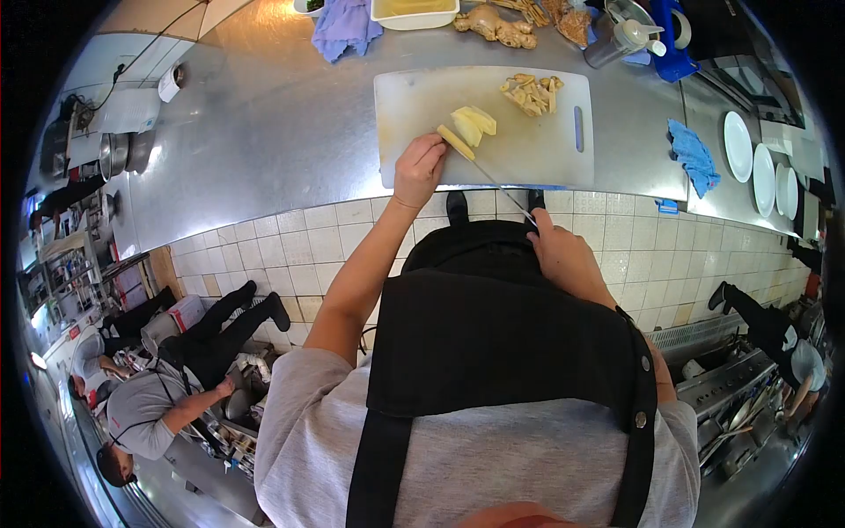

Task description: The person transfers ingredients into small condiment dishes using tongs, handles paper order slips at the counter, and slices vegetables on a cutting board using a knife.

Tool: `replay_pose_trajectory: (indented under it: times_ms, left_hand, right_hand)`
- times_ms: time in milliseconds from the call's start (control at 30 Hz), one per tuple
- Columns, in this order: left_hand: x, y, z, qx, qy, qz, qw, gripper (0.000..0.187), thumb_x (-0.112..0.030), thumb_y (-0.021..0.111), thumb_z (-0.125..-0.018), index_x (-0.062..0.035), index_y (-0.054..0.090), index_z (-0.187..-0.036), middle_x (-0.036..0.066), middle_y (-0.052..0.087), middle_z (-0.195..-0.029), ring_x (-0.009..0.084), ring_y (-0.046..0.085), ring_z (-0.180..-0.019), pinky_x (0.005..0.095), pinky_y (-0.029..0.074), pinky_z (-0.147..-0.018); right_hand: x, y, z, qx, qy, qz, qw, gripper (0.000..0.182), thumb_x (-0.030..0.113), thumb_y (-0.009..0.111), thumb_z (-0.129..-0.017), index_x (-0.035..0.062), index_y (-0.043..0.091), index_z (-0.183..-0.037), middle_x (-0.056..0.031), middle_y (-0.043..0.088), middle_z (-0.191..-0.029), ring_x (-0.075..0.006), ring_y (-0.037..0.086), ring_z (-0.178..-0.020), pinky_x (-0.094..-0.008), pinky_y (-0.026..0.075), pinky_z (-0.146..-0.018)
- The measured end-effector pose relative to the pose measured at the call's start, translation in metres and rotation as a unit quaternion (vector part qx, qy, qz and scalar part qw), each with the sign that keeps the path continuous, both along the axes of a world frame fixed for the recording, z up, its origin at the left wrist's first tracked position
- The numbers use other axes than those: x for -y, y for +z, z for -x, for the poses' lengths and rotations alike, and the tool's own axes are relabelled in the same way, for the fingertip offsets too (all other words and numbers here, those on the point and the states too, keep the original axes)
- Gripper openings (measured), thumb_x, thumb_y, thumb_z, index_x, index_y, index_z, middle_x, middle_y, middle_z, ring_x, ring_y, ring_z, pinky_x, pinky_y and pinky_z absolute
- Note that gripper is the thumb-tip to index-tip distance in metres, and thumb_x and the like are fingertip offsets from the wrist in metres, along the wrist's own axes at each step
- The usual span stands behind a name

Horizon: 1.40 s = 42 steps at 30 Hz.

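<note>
My left hand (418,170) is at the near left part of a white cutting board (409,101), its bent fingertips closed on one end of a peeled yellow piece of ginger (453,140). In my right hand (568,257), the fingers are wrapped round the handle of a knife (500,187). The blade slants up and left over the board's front edge, its tip at the piece of ginger; whether it cuts in is too small to tell. Just beyond lie pale peeled ginger pieces (473,124). A heap of brownish ginger trimmings (532,94) sits at the board's far right.
Behind the board are a white tub (414,13), whole ginger root (497,27), a purple cloth (346,26) and a squeeze bottle (620,44). A blue cloth (694,158) and white plates (738,147) lie right. Co-workers stand at left (158,400) and right (801,365).
</note>
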<state>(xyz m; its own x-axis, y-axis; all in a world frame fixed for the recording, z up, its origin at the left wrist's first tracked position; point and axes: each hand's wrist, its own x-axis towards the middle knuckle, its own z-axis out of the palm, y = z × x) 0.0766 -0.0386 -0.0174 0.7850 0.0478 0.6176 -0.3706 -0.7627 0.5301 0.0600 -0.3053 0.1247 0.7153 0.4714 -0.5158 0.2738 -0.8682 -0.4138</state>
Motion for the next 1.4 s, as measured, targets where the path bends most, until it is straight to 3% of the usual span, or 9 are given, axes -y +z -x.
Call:
replay_pose_trajectory:
  times_ms: [733, 1400]
  left_hand:
    - [-0.001, 0.0, 0.0, -0.017, 0.002, 0.007, 1.0, 0.017, 0.007, 0.073, -0.071, 0.0018, 0.064, -0.084, 0.013, 0.067, -0.094, 0.0288, 0.066, -0.086, 0.0338, 0.054, -0.074]
    - [0.0, 0.0, -0.002, -0.028, 0.003, 0.033, 0.999, 0.014, 0.005, 0.072, -0.073, -0.001, 0.066, -0.083, 0.01, 0.066, -0.093, 0.0276, 0.066, -0.085, 0.0344, 0.054, -0.072]
  right_hand:
    - [-0.015, -0.005, -0.009, -0.039, 0.007, 0.023, 0.999, 0.019, 0.019, 0.049, -0.099, 0.0036, 0.041, -0.108, -0.0232, 0.067, -0.078, -0.0449, 0.066, -0.074, -0.0553, 0.051, -0.066]
    - [-0.024, -0.044, -0.02, -0.051, 0.014, -0.005, 0.999, 0.022, 0.019, 0.047, -0.099, 0.0025, 0.041, -0.112, -0.0254, 0.066, -0.078, -0.0469, 0.065, -0.075, -0.0572, 0.05, -0.068]
